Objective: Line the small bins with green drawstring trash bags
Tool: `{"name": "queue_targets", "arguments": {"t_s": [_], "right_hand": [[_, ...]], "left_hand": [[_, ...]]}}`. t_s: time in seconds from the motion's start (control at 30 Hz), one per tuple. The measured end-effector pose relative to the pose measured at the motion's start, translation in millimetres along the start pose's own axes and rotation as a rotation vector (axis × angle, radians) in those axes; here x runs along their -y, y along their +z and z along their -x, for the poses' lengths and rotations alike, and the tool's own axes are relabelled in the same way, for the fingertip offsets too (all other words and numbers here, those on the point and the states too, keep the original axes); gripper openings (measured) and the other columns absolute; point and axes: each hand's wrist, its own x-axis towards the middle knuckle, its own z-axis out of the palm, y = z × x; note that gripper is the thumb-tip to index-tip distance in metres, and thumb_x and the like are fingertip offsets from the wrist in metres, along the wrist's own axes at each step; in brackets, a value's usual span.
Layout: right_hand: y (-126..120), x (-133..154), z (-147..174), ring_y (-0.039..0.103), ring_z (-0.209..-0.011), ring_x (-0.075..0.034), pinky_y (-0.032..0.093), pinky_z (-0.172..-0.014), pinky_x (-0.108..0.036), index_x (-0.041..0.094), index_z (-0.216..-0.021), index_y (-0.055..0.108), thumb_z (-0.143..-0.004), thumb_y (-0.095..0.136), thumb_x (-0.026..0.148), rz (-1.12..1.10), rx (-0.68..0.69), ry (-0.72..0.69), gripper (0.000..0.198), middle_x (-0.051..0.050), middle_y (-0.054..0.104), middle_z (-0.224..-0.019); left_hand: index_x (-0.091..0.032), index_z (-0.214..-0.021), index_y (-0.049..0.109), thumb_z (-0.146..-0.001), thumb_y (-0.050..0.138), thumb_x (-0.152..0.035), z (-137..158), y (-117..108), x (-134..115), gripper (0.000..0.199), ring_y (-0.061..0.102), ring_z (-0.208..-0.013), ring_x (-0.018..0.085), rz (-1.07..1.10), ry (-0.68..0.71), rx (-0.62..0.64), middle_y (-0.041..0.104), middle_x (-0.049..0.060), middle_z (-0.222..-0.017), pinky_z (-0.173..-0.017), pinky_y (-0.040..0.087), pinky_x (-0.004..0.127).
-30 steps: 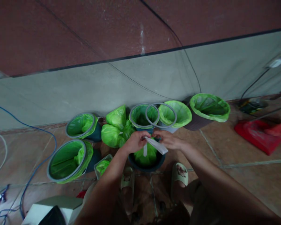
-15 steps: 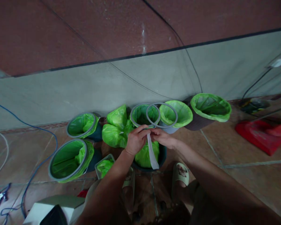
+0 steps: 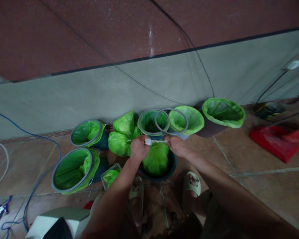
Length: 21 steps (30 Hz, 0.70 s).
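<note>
While two sandalled feet stand on the tiled floor (image 3: 239,186) at the near edge, the left hand (image 3: 139,148) and the right hand (image 3: 176,146) are each closed on one end of a white strip (image 3: 156,141), which runs taut and level between them. Just below it sits a dark bin (image 3: 169,167) holding a bunched green bag (image 3: 156,158) (its top touches the strip). Beyond the hands, more bins lined in green stand along the wall, a loose grey ring (image 3: 171,121) resting across two of them.
</note>
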Motion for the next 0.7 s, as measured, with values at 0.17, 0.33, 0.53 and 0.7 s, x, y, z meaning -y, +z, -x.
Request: {"name": "queue_targets", "arguments": {"t_s": [0.17,0.33,0.53,0.7], "right_hand": [[5,-10,-2,0.054,-0.062,-0.014,0.034,-0.057,-0.025,0.016,-0.070,0.064,-0.085,0.052,0.015,-0.133,0.143,-0.020,0.019,-0.004,0.064,-0.067],[-1,-2,-2,0.056,-0.059,-0.012,0.041,-0.056,-0.023,0.015,-0.085,0.070,-0.084,0.051,0.022,-0.642,0.136,-0.037,0.021,-0.002,0.064,-0.066],[-16,13,2,0.055,-0.060,-0.012,0.044,-0.058,-0.024,0.015,-0.089,0.075,-0.070,0.066,0.029,-0.922,0.103,-0.083,0.026,-0.002,0.067,-0.067],[-19,20,5,0.051,-0.059,-0.011,0.039,-0.057,-0.023,0.016,-0.085,0.075,-0.065,0.066,0.024,-0.959,0.097,-0.149,0.023,0.001,0.065,-0.066]], "left_hand": [[-0.018,-0.058,0.066,-0.077,0.060,-0.021,-7,0,6,0.020,0.057,-0.055,0.015,0.235,-0.392,0.116,0.059,0.001,-0.052,-0.055,0.040,0.025],[-0.016,-0.059,0.058,-0.075,0.059,-0.030,-6,8,-5,0.021,0.050,-0.044,0.009,0.848,-0.595,0.210,0.064,0.003,-0.057,-0.042,0.033,0.021],[-0.016,-0.063,0.055,-0.077,0.066,-0.044,-3,19,-10,0.033,0.051,-0.043,0.008,0.916,-0.574,0.256,0.060,0.000,-0.056,-0.043,0.036,0.020],[-0.014,-0.076,0.067,-0.066,0.075,-0.030,0,20,-9,0.021,0.051,-0.052,0.007,0.920,-0.332,0.495,0.059,-0.003,-0.061,-0.054,0.041,0.020]]}}
